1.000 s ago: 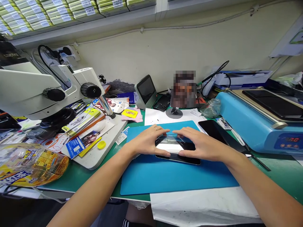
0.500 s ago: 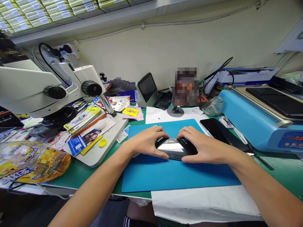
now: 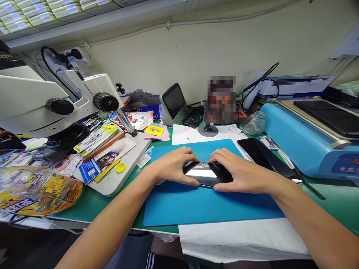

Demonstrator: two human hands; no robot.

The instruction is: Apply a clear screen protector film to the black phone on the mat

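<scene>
A blue mat (image 3: 213,207) lies under left hand (image 3: 176,166) and right hand (image 3: 234,172), a wall (image 3: 224,56) beyond. Both — half-curled — grip a phone (image 3: 206,175) between them.

The phone (image 3: 206,181) is black, the mat (image 3: 213,207) plain blue, and the tabletop (image 3: 333,213) green.

A glossy black phone (image 3: 204,177) lies between both hands (image 3: 174,165) (image 3: 241,172).

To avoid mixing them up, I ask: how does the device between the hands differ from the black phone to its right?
The left hand and right hand grip the device; the black phone lies unheld. The device reflects a broad white patch; the phone's screen looks almost uniformly dark. The device runs crosswise; the phone slants. Both have dark fronts.
</scene>
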